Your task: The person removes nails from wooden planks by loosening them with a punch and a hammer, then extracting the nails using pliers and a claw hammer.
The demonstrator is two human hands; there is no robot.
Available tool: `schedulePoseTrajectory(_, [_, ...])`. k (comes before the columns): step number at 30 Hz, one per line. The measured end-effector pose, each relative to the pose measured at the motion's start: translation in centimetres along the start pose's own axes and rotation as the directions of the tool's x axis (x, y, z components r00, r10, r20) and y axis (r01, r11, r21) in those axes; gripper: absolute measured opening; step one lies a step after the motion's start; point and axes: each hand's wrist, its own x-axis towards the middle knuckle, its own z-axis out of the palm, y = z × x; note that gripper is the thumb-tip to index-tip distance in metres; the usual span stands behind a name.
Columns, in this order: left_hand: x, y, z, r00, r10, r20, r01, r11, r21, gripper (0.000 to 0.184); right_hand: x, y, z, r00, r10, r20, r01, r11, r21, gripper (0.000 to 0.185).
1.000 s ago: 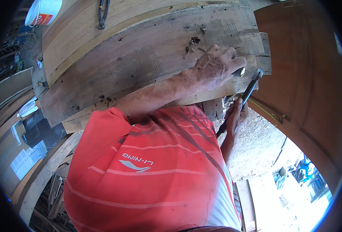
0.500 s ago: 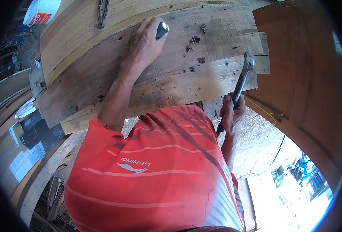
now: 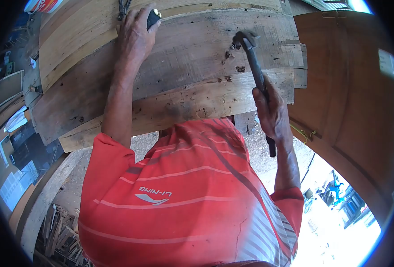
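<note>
My left hand (image 3: 134, 33) is closed around a short black handle (image 3: 152, 19) with a pale, shiny end; the rest of that object is hidden under my fingers. Just beyond the hand lies a dark pair of pincers (image 3: 124, 6), partly cut off by the view's edge. On the right, my right hand (image 3: 273, 107) grips a claw hammer (image 3: 255, 64) midway along its dark shaft. The hammer's head is over the weathered boards (image 3: 183, 49), near several dark pits in the wood; contact cannot be made out.
A white bucket (image 3: 43, 5) stands at the upper left. Brown wooden panels (image 3: 339, 80) rise on the right, with a yellow cord (image 3: 304, 132) at their lower edge. Scrap wood (image 3: 63, 236) lies at the lower left.
My left hand has moved left and away from me with the black handle, closer to the pincers. My right hand has raised the hammer forward and leftward over the boards.
</note>
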Motion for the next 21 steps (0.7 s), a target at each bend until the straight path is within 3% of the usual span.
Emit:
schedulePoseTrajectory(4, [0.3,-0.9,1.4,0.992,0.035,-0.117,-0.024,0.996,0.089,0.051,-0.4,-1.9,-1.9,1.0,0.002,-0.013,-0.002,1.0,0.006,0.054])
schedulePoseTrajectory(7, [-0.1,-0.6,1.4,0.991,0.019,-0.133,-0.007,0.996,0.089,0.051,-1.3,-4.3,-2.7,0.973,-0.131,-0.19,0.161,0.976,0.15,0.058])
schedulePoseTrajectory(10, [-0.3,-0.7,1.5,0.991,0.021,-0.133,-0.011,0.997,0.078,0.05,-1.0,-2.7,-2.5,0.937,-0.26,-0.234,0.27,0.963,0.014,0.059])
schedulePoseTrajectory(12, [-0.1,-0.9,1.5,0.989,0.025,-0.148,-0.014,0.997,0.074,0.05,-0.6,-1.4,-1.7,0.967,-0.221,-0.127,0.21,0.973,-0.091,0.056])
schedulePoseTrajectory(14, [-0.2,-0.7,1.5,0.986,0.029,-0.166,-0.018,0.998,0.064,0.049,0.4,-1.6,-2.0,0.998,-0.025,0.06,0.034,0.987,-0.155,0.054])
schedulePoseTrajectory(15, [-0.1,-0.6,1.4,0.988,0.025,-0.15,-0.016,0.998,0.062,0.049,0.7,-1.7,-2.2,0.993,0.071,0.09,-0.064,0.995,-0.08,0.054])
schedulePoseTrajectory(18, [-0.5,0.3,0.6,0.991,0.005,-0.131,0.007,0.996,0.094,0.046,-0.2,-4.4,-3.1,0.999,0.007,-0.052,-0.003,0.997,0.074,0.054])
schedulePoseTrajectory(20, [0.0,1.2,-0.2,0.988,0.033,-0.153,-0.012,0.99,0.138,0.043,-0.2,-6.3,-3.5,0.952,-0.202,-0.231,0.242,0.956,0.164,0.056])
schedulePoseTrajectory(21, [0.2,1.6,-0.6,0.995,-0.023,-0.098,0.03,0.997,0.076,0.046,0.0,-7.1,-3.6,0.887,-0.311,-0.342,0.381,0.91,0.162,0.056])
